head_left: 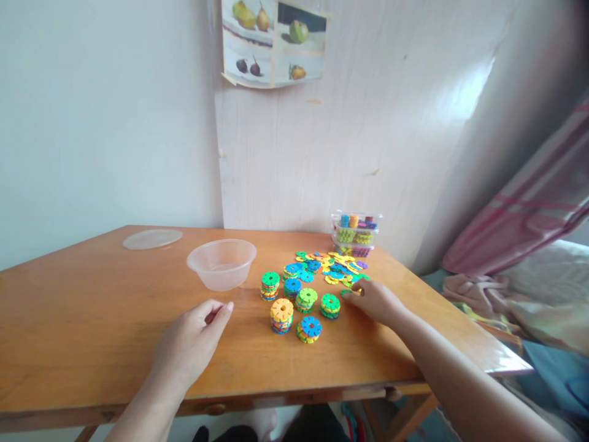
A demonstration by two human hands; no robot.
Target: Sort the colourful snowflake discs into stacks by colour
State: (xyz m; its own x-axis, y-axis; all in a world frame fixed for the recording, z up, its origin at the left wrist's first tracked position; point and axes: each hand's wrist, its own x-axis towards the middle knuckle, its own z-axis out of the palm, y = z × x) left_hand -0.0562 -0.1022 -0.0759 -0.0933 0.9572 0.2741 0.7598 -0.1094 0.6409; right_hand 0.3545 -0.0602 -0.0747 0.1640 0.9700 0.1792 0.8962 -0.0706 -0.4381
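Several short stacks of coloured plastic disc pieces [294, 304] stand in the middle of the wooden table [92, 319]. Behind them lies a loose pile of the same discs [329, 267]. My right hand [375, 301] rests at the right of the stacks, its fingers pinched on a green disc [347, 293] at the pile's near edge. My left hand [193, 341] lies on the table left of the stacks, fingers loosely curled, thumb against them, with nothing visible inside. An empty clear plastic bowl [222, 264] stands just beyond my left hand.
A clear round lid [153, 239] lies at the back left of the table. A clear box [356, 234] with more coloured pieces stands against the wall behind the pile. A bed with pink cloth [519, 270] is on the right, past the table's edge.
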